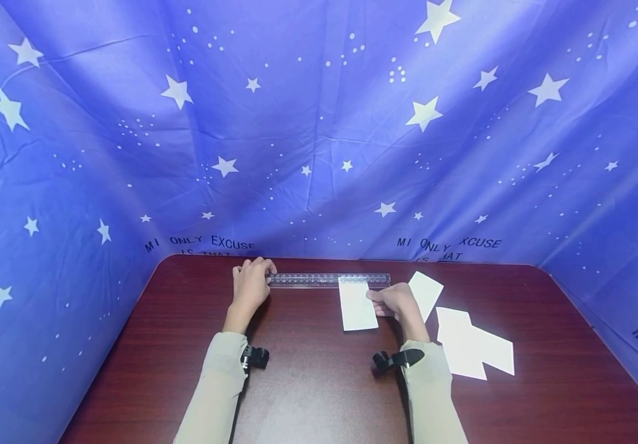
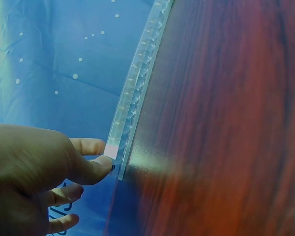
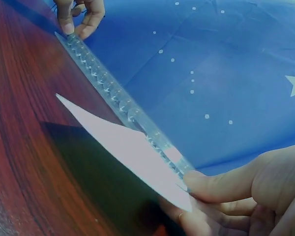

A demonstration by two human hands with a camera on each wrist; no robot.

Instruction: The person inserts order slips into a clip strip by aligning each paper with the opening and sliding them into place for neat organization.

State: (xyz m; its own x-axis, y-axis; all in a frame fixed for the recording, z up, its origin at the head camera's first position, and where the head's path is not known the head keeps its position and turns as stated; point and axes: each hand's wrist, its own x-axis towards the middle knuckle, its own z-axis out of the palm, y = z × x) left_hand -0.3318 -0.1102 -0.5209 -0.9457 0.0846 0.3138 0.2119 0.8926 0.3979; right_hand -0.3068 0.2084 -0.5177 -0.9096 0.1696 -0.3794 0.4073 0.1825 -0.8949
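At the back of a dark-red wooden table (image 1: 307, 370), we see the left hand (image 1: 252, 285) pinching one end of a long clear plastic strip (image 1: 307, 280). The right hand (image 1: 397, 302) pinches a white rectangular card (image 1: 358, 310) overlapping it; uneven pushing might bend the card or skid the strip.

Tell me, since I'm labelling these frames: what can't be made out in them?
Head view: the number of overlapping white paper cards at the right; overexposure merges their edges.
Head view: part of the single white paper card near them; the right hand hides it.
Left wrist view: the far end of the long clear plastic strip; the frame's top edge cuts it off.
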